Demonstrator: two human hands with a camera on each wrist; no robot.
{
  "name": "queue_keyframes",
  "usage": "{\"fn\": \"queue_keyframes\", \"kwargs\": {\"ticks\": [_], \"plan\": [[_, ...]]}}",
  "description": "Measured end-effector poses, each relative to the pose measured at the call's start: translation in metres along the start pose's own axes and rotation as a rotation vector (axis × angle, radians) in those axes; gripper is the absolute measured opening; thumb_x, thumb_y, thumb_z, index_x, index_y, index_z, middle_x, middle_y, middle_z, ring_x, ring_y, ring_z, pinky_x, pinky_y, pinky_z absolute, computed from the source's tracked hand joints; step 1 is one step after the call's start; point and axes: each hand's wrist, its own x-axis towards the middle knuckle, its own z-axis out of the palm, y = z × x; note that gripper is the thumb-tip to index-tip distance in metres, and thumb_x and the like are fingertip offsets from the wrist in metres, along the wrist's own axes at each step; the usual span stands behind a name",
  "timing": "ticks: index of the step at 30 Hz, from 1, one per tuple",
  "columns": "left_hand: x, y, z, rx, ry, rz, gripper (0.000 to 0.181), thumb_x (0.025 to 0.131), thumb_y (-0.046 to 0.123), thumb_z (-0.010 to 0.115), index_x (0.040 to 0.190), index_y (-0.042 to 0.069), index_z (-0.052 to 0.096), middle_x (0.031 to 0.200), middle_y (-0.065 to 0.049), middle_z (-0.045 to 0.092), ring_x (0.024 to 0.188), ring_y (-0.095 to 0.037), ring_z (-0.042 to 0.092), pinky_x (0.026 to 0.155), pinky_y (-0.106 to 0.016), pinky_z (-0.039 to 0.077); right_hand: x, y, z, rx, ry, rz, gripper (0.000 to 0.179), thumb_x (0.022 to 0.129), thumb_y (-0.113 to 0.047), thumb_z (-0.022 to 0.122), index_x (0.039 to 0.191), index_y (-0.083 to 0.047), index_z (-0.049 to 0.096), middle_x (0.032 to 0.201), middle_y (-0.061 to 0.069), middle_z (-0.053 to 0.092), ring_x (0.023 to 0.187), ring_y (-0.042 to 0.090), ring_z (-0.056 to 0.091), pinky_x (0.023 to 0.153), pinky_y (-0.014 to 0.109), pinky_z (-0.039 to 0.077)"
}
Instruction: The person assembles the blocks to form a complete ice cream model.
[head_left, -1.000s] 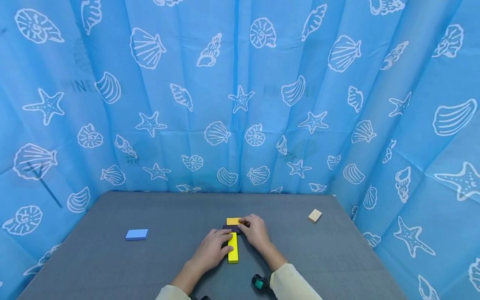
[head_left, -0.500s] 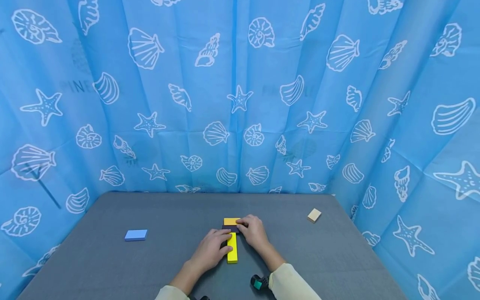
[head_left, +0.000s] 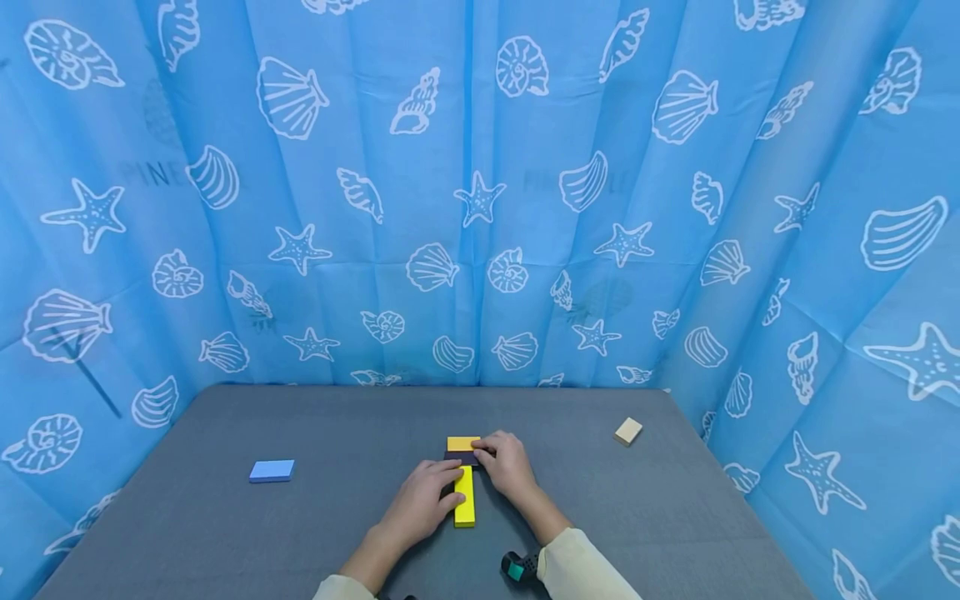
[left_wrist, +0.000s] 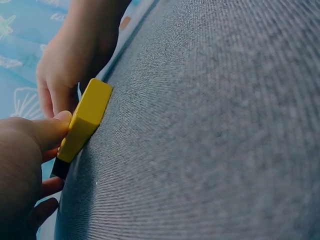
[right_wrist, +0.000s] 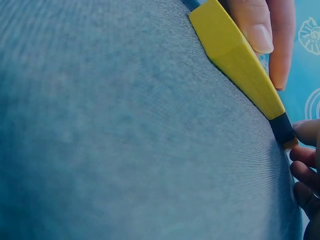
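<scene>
Three blocks sit together mid-desk: yellow block (head_left: 468, 497) lengthwise toward the person, dark block (head_left: 461, 457) crosswise at its far end, orange block (head_left: 462, 443) crosswise just beyond, alongside the dark one. All lie flat on the gray desk (head_left: 337, 433); in the wrist views they line up end on, yellow against dark, dark against orange.

Left hand (head_left: 423, 496): thumb and index apart, fingers loosely bent. Thumb tip on the yellow block, index at that block's far end near the dark one; touching, fairly wide. Right hand (head_left: 510, 462): narrow, fingers bent, thumb at the right end of the dark block, index at the right end of the orange one. Cannot tell if it pinches or just presses.

Blue block (head_left: 272, 471) lies flat, well apart on the left. Beige block (head_left: 628, 431) well apart on the right, nearer the far edge, set at an angle. Pale sleeves (head_left: 585, 567) on both arms, black device (head_left: 519, 567) with green patch by the right wrist. Blue curtain (head_left: 480, 287), white shells and starfish, behind desk.
</scene>
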Motion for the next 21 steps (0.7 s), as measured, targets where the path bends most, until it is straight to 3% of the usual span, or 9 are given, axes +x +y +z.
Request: {"fn": "queue_keyframes", "kwargs": {"ticks": [21], "plan": [[-0.0019, 0.0028, -0.0014, 0.012, 0.01, -0.005, 0.043, 0.091, 0.035, 0.069, 0.128, 0.014, 0.066, 0.135, 0.002, 0.058, 0.121, -0.023, 0.052, 0.099, -0.048, 0.042, -0.0024, 0.0006, 0.0042, 0.001, 0.02, 0.021, 0.014, 0.09, -0.014, 0.071, 0.102, -0.015, 0.078, 0.095, -0.003, 0.066, 0.088, 0.017, 0.057, 0.079, 0.036, 0.05]]}}
